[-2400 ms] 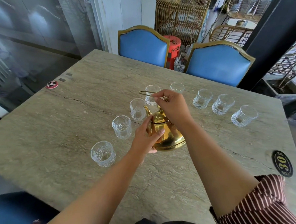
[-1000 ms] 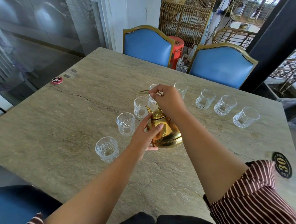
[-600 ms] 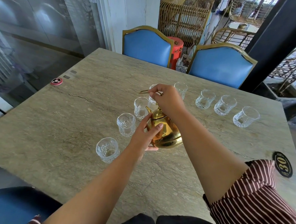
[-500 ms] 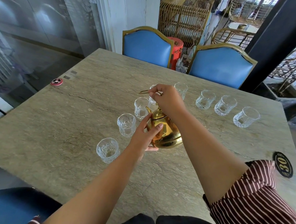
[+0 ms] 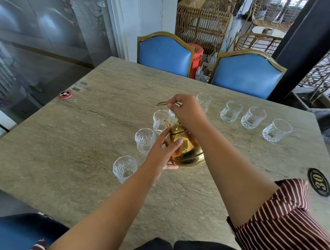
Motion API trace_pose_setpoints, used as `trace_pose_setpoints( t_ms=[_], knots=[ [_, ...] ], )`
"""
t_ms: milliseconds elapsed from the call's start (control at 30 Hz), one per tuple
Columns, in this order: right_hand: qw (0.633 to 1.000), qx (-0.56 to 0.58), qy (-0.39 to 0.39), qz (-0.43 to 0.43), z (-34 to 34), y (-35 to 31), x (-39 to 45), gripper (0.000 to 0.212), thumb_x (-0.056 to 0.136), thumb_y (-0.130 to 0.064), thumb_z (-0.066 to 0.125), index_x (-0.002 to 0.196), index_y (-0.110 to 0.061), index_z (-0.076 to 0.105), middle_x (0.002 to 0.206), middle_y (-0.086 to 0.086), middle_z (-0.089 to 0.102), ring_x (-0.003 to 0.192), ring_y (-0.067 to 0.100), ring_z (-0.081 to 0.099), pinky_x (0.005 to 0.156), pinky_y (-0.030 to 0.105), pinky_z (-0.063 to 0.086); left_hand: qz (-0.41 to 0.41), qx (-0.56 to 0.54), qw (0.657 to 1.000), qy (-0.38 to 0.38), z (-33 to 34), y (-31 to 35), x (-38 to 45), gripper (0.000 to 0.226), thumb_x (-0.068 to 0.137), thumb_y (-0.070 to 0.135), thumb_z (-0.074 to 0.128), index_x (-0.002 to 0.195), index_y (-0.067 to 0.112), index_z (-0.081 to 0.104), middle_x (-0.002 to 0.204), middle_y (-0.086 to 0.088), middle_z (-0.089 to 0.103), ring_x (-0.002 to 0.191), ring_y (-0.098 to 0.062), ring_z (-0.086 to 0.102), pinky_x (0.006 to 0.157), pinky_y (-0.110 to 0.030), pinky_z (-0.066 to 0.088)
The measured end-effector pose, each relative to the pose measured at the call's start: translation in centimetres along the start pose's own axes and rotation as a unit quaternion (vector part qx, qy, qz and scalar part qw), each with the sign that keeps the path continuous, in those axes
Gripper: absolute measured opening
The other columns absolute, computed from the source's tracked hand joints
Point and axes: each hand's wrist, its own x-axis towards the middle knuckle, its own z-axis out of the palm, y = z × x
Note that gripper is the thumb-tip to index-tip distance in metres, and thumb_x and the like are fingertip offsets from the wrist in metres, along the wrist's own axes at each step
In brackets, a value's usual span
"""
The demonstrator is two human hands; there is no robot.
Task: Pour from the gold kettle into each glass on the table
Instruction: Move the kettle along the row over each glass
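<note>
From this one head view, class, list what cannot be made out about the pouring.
- Glass behind the right hand: mostly hidden by it.
- Water level in the gold kettle: hidden by its opaque body.
- Liquid in the glasses: clear glass, too faint to tell.
- Spout tip: any stream too small to see.

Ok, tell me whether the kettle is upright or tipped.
Tipped: the gold kettle leans spout-first toward a glass, right hand on its handle, left hand steadying its body.

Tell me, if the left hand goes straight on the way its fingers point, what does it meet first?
The left hand already rests on the gold kettle. Going on up and away, it would probably meet the kettle's spout, then the glass behind it; depth is unclear.
</note>
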Motion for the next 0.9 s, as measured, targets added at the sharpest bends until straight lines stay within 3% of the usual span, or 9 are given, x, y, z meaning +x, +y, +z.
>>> trace_pose_setpoints(
  t_ms=[200,367,433,567,767,900],
  knots=[
    [1.000,0.013,0.007,0.000,-0.1,0.0,-0.2,0.011,0.094,-0.024,0.061,0.093,-0.023,0.072,0.111,-0.012,0.069,0.098,0.009,0.060,0.070,0.027,0.047,0.011,0.009,1.000,0.007,0.1,0.1,-0.3,0.067,0.083,0.041,0.076,0.142,0.050,0.043,0.151,0.000,0.045,0.122,-0.030,0.061,0.072,-0.048,0.063],
    [0.997,0.062,0.030,0.017,-0.3,1.1,-1.3,0.013,0.093,-0.023,0.062,0.099,-0.019,0.073,0.113,-0.009,0.070,0.099,0.010,0.061,0.080,0.032,0.051,0.037,0.039,0.998,0.015,0.6,-0.3,-0.6,0.070,0.085,0.039,0.075,0.146,0.046,0.040,0.153,0.003,0.040,0.122,-0.027,0.060,0.083,-0.054,0.060],
    [0.995,0.086,0.042,0.030,-0.5,1.9,-1.9,0.012,0.093,-0.024,0.063,0.098,-0.021,0.073,0.109,-0.008,0.072,0.094,0.012,0.065,0.075,0.030,0.052,0.044,0.055,0.997,0.017,0.7,-0.7,-0.7,0.073,0.084,0.040,0.076,0.147,0.046,0.039,0.154,0.003,0.037,0.123,-0.027,0.058,0.089,-0.058,0.057],
    [0.987,0.148,0.052,0.048,-0.8,3.2,-3.5,0.008,0.093,-0.024,0.063,0.095,-0.025,0.071,0.096,-0.015,0.070,0.078,-0.002,0.058,0.061,0.021,0.043,0.063,0.116,0.990,0.042,1.1,-1.2,-1.0,0.076,0.082,0.040,0.078,0.146,0.050,0.039,0.158,0.004,0.029,0.138,-0.031,0.045,0.090,-0.059,0.056],
    [0.977,0.207,0.033,0.041,-1.1,4.3,-5.5,0.010,0.093,-0.017,0.064,0.096,-0.020,0.073,0.058,-0.024,0.057,0.049,-0.007,0.047,0.053,0.015,0.034,0.083,0.127,0.986,0.062,1.5,-2.5,-2.4,0.076,0.082,0.038,0.078,0.146,0.049,0.039,0.153,0.005,0.029,0.139,-0.029,0.042,0.088,-0.057,0.056],
    [0.979,0.202,-0.002,0.004,-1.3,3.6,-6.7,0.011,0.093,-0.015,0.064,0.097,-0.018,0.073,0.069,-0.021,0.062,0.049,-0.014,0.050,0.055,0.012,0.035,0.113,0.117,0.982,0.094,1.8,-3.7,-4.0,0.077,0.080,0.043,0.080,0.146,0.043,0.042,0.136,0.014,0.042,0.131,-0.023,0.051,0.097,-0.057,0.053]
  ],
)
